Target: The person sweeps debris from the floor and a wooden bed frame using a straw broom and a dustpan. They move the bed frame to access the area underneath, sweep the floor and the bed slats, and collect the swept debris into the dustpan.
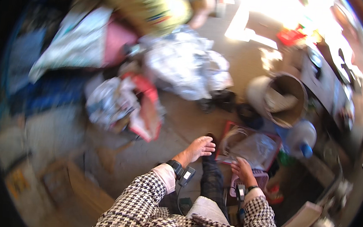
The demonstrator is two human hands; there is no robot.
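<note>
My left hand (198,150) is held out over my dark-trousered leg (211,177) with its fingers extended and nothing in them. My right hand (242,169) is open, fingers slightly curled, just beside a pink plastic basket (259,178) and near the lower edge of a red-rimmed box (228,133) containing clear plastic (256,147). A large translucent bottle with a blue cap (300,135) lies to the right of the box, below a tilted pale bucket (257,93).
Blurred sacks (69,44), a yellow bag (150,7), white plastic bundles (176,63) and a red-and-white bag (146,115) lie ahead on the floor (177,117). A long dark bench-like object (324,93) stands at right, cardboard and wooden pieces (77,182) at lower left. Bright sunlight falls at top right.
</note>
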